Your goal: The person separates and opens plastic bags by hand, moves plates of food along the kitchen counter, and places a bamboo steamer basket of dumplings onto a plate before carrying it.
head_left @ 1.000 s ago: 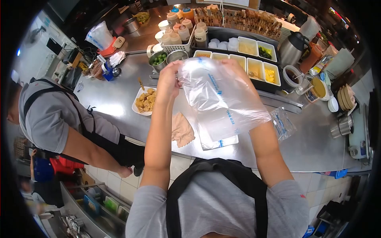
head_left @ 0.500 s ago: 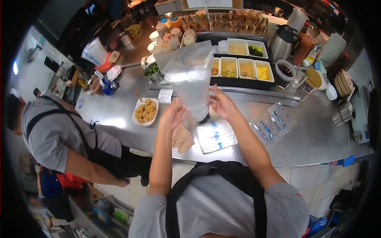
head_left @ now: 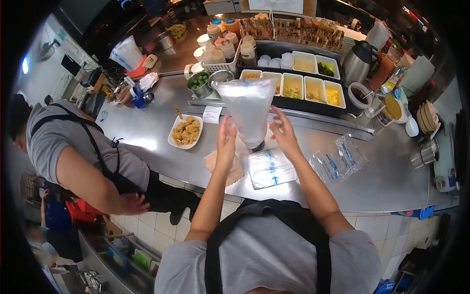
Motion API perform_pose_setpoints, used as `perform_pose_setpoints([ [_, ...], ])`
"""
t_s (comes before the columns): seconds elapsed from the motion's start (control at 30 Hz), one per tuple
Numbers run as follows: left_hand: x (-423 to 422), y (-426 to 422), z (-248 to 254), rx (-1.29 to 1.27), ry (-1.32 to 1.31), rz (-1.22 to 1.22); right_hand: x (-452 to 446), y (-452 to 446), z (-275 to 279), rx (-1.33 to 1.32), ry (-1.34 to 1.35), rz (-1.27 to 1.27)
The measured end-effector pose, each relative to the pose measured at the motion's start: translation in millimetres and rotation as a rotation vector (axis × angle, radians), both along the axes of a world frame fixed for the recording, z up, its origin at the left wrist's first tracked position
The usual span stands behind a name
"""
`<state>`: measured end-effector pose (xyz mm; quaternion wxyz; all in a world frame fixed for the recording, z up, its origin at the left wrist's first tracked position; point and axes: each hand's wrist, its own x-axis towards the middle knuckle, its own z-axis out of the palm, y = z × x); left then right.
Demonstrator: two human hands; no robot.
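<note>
A translucent plastic bag [head_left: 248, 110] stands upright, wide at the top and narrowing to a dark base [head_left: 256, 146] on the steel counter. Along its left side, my left hand [head_left: 226, 142] is open with fingers extended upward. On the other side, my right hand [head_left: 285, 134] has its fingers apart, close to the bag; I cannot tell whether either hand touches it. Under my left wrist lies a brown paper or cloth piece [head_left: 235, 171]. A flat white plastic packet [head_left: 271, 169] with blue print lies between my forearms.
A white bowl of fried pieces [head_left: 186, 131] and a paper slip [head_left: 212, 114] sit left. Clear printed plastic [head_left: 339, 157] lies right. Behind are topping trays [head_left: 293, 87], a metal pot of greens [head_left: 199, 84] and a steel jug [head_left: 359, 61]. A co-worker [head_left: 81, 142] stands left.
Both hands have loosened from the upper part of the bag, which has come down and stands more upright. The co-worker's arm has swung. The view has shifted slightly.
</note>
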<state>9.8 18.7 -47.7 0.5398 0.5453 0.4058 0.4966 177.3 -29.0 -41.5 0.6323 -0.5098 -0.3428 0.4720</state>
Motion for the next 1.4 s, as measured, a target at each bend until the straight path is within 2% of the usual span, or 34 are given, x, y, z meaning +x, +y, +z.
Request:
perform_pose_setpoints([
  [0.03,0.3,-2.6,4.2,0.247,0.087,0.017,1.8,4.6,-5.5,0.142,-0.302,-0.071],
  [0.07,-0.1,0.7,-2.5,0.230,0.091,0.018,3.2,7.0,-10.8,0.278,-0.605,-0.138],
  [0.13,0.5,8.6,-16.8,0.554,0.542,0.033,6.4,12.3,-18.6,0.176,-0.669,-0.113],
  [0.2,1.7,9.2,-13.6,0.547,0.566,0.062,11.9,17.1,-32.1,0.232,-0.823,-0.120],
  [0.27,-1.0,-4.5,-19.7,0.544,0.589,0.093,11.6,-1.0,-10.4,0.219,-0.969,-0.176],
  [0.33,-0.4,-17.2,-29.6,0.560,0.550,0.266,16.4,-27.1,-20.0,0.180,-1.005,-0.171],
  [0.37,-3.1,-26.1,-40.2,0.562,0.548,0.262,21.5,-43.5,-38.1,0.125,-1.165,-0.162],
  [0.4,-8.9,-40.5,-58.0,0.410,0.541,0.208,24.2,-56.5,-54.7,0.067,-1.326,-0.153],
  [0.43,-11.1,-50.2,-68.6,0.254,0.536,0.150,22.2,-68.4,-70.5,0.059,-1.326,-0.157],
  [0.47,-8.0,-54.4,-71.5,0.247,0.538,0.140,18.6,-81.3,-86.5,0.107,-1.399,-0.159],
  [0.5,-4.0,-59.4,-73.6,0.473,0.688,-0.019,13.6,-89.3,-85.4,0.158,-1.473,-0.157],
  [0.53,0.3,-62.3,-74.8,0.701,0.828,-0.177,13.7,-91.4,-81.9,0.153,-1.475,-0.151],
  [0.63,11.8,-59.1,-61.2,0.610,0.913,-0.225,19.0,-87.2,-61.1,0.238,-1.385,-0.132],
  [0.67,11.2,-56.8,-52.6,0.614,0.915,-0.225,25.4,-83.8,-56.9,0.212,-1.149,-0.071],
  [0.7,10.0,-54.5,-39.5,0.513,0.907,-0.340,30.1,-82.5,-54.0,0.185,-0.912,-0.015],
  [0.73,9.4,-52.2,-30.8,0.411,0.895,-0.454,31.9,-82.5,-51.4,0.188,-0.912,-0.022],
  [0.77,9.0,-51.2,-27.2,0.417,0.894,-0.456,33.5,-82.9,-49.2,0.008,-0.598,0.065],
  [0.8,8.0,-51.6,-24.9,0.355,0.728,-0.475,35.4,-84.5,-48.4,-0.167,-0.279,0.150],
  [0.83,6.9,-52.0,-23.8,0.292,0.562,-0.491,39.7,-79.1,-64.0,-0.123,-0.174,0.289],
  [0.93,2.5,-48.8,-26.3,0.394,0.547,-0.405,36.9,-73.7,-56.4,-0.121,-0.028,0.369],
  [1.07,-0.7,-49.1,-25.5,0.391,0.446,-0.346,24.8,-65.7,-36.6,-0.011,0.103,0.261],
  [1.13,-1.0,-52.6,-15.9,0.209,0.483,-0.201,29.8,-58.9,-44.0,-0.001,-0.125,0.236],
  [1.17,-1.3,-52.1,-10.6,0.094,0.564,-0.188,29.5,-55.5,-48.3,0.052,-0.026,0.162],
  [1.2,0.8,-52.4,-11.4,0.102,0.557,-0.198,28.0,-52.7,-46.7,0.055,-0.033,0.151],
  [1.27,3.8,-55.7,-16.0,0.560,0.387,-0.240,23.8,-49.0,-43.7,-0.103,-0.194,0.159],
  [1.3,8.9,-60.4,-13.4,0.563,0.205,-0.367,21.1,-47.4,-41.4,-0.102,-0.198,0.152],
  [1.33,7.6,-63.1,-12.2,0.568,0.202,-0.370,18.4,-45.1,-38.5,-0.097,-0.189,0.272],
  [1.37,4.1,-65.6,-11.1,0.250,0.102,-0.613,17.1,-42.8,-35.0,-0.090,-0.181,0.395],
  [1.4,1.2,-66.1,-10.0,-0.077,0.000,-0.839,17.6,-42.0,-25.1,-0.086,-0.186,0.395],
])
